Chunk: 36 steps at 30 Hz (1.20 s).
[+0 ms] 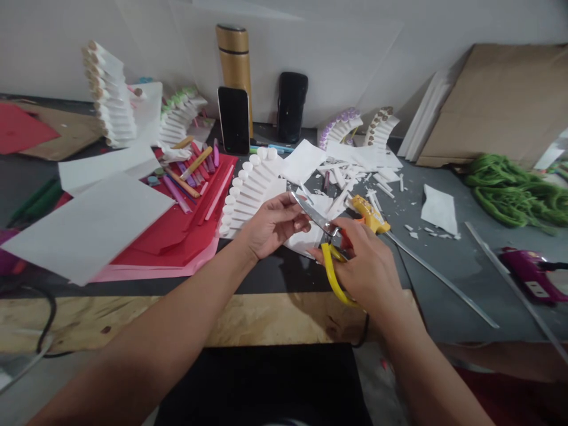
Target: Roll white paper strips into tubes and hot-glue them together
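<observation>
Currently I see the right hand (366, 260) gripping yellow-handled metal scissors (321, 222) above the dark grey surface (444, 266), the left hand (275, 225) with fingers narrowed beside the blades (309, 210), their hold unclear, and blurred, unreadable markings (370, 214) on the yellow plastic glue gun (376, 221).

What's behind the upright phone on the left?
A gold bottle stands behind the phone. Its upper part and right edge show; the phone covers most of its lower part, and anything else hidden there cannot be seen.
</observation>
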Each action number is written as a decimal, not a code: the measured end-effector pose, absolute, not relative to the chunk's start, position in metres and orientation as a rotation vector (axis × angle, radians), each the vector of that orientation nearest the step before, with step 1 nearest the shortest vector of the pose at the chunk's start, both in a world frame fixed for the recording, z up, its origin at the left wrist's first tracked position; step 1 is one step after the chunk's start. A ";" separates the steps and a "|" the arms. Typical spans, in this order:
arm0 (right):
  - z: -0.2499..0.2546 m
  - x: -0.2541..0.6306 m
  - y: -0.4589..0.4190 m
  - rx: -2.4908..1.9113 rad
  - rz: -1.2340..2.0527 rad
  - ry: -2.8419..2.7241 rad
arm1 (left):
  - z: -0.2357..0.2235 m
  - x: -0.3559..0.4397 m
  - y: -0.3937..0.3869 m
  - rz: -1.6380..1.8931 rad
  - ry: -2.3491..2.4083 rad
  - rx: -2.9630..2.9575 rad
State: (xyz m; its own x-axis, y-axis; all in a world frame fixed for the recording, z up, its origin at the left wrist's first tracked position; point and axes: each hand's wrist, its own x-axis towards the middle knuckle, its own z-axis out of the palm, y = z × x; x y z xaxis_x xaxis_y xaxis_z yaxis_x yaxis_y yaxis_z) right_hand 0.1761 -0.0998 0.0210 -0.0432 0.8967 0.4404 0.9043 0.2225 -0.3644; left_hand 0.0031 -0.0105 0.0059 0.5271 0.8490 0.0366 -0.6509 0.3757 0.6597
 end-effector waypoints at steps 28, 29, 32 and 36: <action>0.043 0.169 -0.084 -2.030 0.184 -1.945 | 0.002 -0.002 -0.006 0.972 0.316 0.749; 0.044 0.165 -0.081 -2.086 0.114 -1.984 | 0.001 -0.002 -0.006 0.985 0.318 0.758; 0.042 0.154 -0.073 -2.209 0.081 -2.028 | 0.000 -0.002 -0.006 1.026 0.344 0.777; 0.038 0.146 -0.066 -2.258 0.113 -2.060 | 0.001 -0.002 -0.005 1.035 0.376 0.768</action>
State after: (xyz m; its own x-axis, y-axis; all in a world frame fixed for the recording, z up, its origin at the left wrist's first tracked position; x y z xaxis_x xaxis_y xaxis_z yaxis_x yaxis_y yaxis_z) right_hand 0.1461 -0.0659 0.0375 0.0916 0.9958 0.0011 0.9897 -0.0909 -0.1104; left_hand -0.0019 -0.0054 0.0006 0.4796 0.8748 0.0685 -0.6268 0.2869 0.7245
